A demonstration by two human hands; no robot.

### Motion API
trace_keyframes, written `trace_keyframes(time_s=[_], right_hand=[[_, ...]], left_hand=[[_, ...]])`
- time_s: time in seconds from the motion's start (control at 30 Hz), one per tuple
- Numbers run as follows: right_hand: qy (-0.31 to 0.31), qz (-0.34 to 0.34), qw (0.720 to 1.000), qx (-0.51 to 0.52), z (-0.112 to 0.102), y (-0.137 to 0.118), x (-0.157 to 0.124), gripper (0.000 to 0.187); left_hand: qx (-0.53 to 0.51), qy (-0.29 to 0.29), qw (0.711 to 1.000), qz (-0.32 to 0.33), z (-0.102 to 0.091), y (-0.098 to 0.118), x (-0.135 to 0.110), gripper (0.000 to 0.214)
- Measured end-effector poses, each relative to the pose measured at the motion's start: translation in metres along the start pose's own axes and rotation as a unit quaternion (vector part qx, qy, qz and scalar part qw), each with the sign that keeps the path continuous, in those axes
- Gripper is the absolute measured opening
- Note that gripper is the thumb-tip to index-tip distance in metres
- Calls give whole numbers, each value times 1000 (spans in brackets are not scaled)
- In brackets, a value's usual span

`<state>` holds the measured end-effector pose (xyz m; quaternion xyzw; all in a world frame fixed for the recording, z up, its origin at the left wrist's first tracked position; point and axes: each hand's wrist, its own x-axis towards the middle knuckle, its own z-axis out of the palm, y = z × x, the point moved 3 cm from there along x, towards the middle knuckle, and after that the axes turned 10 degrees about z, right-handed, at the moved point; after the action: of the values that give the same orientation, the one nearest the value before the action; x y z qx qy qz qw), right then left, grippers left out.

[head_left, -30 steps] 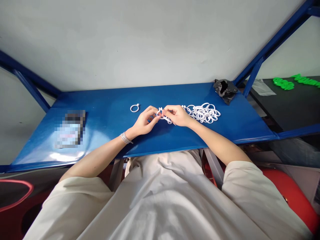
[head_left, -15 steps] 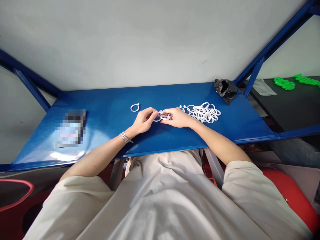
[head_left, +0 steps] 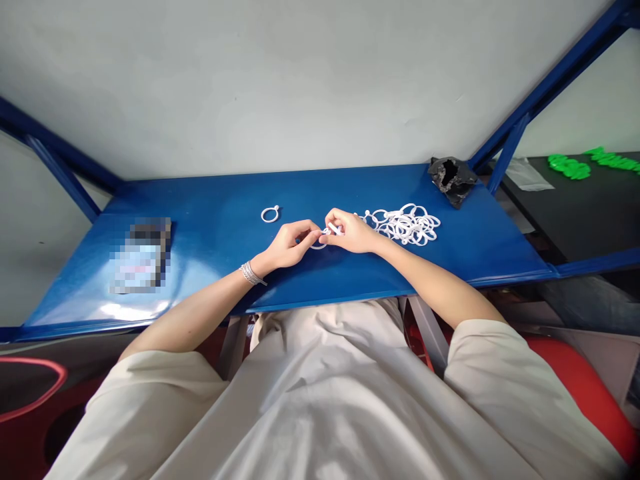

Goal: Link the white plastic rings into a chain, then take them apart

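Note:
Low over the middle of the blue table, my left hand [head_left: 295,244] pinches a white plastic ring [head_left: 319,247] between thumb and fingers. My right hand [head_left: 349,231] meets it from the right, its fingers closed on another white ring [head_left: 336,229], seen nearly edge-on. The two hands touch or almost touch where the rings come together; my fingers hide the exact contact. Just right of my right hand lies a loose pile of white rings [head_left: 410,225] with small round knobs. A single white ring [head_left: 270,214] lies apart, behind my left hand.
A blurred-out phone-like object [head_left: 143,257] lies on the left of the blue table [head_left: 215,200]. A crumpled black plastic bag [head_left: 453,180] sits at the back right. Bright green pieces [head_left: 569,167] rest on a dark side table. Blue metal braces [head_left: 507,153] flank the table.
My hands have come closer together, and the left has shifted slightly right. The ring in my right hand has turned from lying flat to nearly edge-on. The pile looks much the same.

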<state>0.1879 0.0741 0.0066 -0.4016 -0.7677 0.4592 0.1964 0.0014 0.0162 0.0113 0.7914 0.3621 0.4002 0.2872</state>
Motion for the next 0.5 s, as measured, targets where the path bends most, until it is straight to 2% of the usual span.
trace_keyframes(time_s=[0.13, 0.27, 0.4, 0.5], right_hand=[[30, -2, 1000, 8, -9, -2, -1, 61], [67, -9, 995, -76, -16, -2, -2, 54], [108, -52, 988, -99, -15, -3, -4, 56], [131, -88, 983, -93, -13, -9, -7, 44]], left_hand=[[-25, 33, 999, -19, -1, -5, 0, 51], [-87, 80, 992, -45, -2, -13, 0, 49], [-97, 94, 991, -19, -2, -13, 1, 45], [-54, 101, 993, 0, -3, -9, 0, 43]])
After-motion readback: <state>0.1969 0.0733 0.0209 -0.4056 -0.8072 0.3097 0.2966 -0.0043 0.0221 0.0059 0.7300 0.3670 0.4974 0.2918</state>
